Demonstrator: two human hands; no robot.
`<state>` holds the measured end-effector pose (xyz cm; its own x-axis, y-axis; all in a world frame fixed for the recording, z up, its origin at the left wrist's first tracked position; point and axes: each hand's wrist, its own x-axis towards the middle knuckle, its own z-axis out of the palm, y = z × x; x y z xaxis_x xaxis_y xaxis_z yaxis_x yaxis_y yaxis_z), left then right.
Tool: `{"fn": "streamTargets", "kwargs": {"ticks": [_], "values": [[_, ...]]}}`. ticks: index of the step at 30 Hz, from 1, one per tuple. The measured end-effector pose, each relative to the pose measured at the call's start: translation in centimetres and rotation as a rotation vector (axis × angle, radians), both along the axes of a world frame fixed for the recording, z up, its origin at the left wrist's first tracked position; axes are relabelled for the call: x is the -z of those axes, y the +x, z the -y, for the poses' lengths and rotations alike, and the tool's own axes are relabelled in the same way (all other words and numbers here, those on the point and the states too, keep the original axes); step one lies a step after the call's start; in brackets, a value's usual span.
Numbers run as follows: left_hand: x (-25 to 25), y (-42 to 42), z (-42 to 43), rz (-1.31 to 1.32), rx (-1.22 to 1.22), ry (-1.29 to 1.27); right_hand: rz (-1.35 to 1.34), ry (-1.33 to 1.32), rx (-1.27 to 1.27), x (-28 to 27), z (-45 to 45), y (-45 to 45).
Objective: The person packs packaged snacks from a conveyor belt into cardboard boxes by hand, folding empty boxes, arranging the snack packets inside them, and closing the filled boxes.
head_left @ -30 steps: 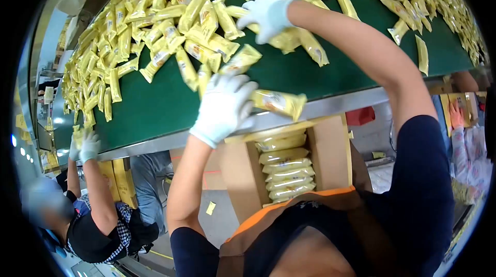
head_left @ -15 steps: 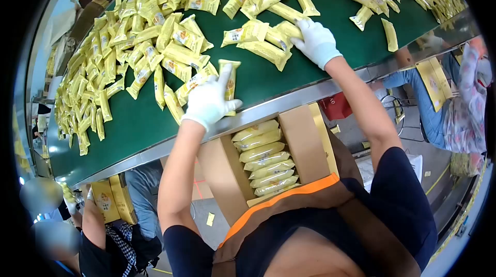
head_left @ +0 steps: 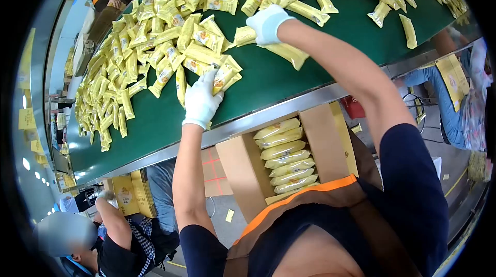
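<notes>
Looks like a factory packing floor, judging by the long green belt (head_left: 160, 128), edged with metal (head_left: 289, 107) and heaped with identical yellow packets (head_left: 207, 38). Holds an open cardboard carton (head_left: 238, 169), rowed with the same packets, at the near side, and has people (head_left: 120, 251) stationed at near left, far left and right.
</notes>
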<state>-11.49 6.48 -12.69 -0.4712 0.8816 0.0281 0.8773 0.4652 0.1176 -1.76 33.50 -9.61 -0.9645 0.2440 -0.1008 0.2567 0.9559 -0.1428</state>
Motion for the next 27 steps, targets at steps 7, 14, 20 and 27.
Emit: {"fn": "streamTargets", "kwargs": {"ticks": [7,14,20,27], "values": [[0.9,1.4,4.7,0.027,-0.024,0.141,-0.326,0.228,0.203,-3.2,-0.9,15.6],[1.5,1.5,4.4,0.106,-0.058,0.159,-0.408,-0.027,0.514,7.2,-5.4,24.2],[-0.7,3.2,4.7,0.156,0.013,0.103,-0.153,0.128,0.261,3.1,-1.2,23.8],[-0.7,4.4,3.9,0.097,-0.078,-0.063,-0.276,-0.581,0.342,3.2,-4.0,20.1]]}}
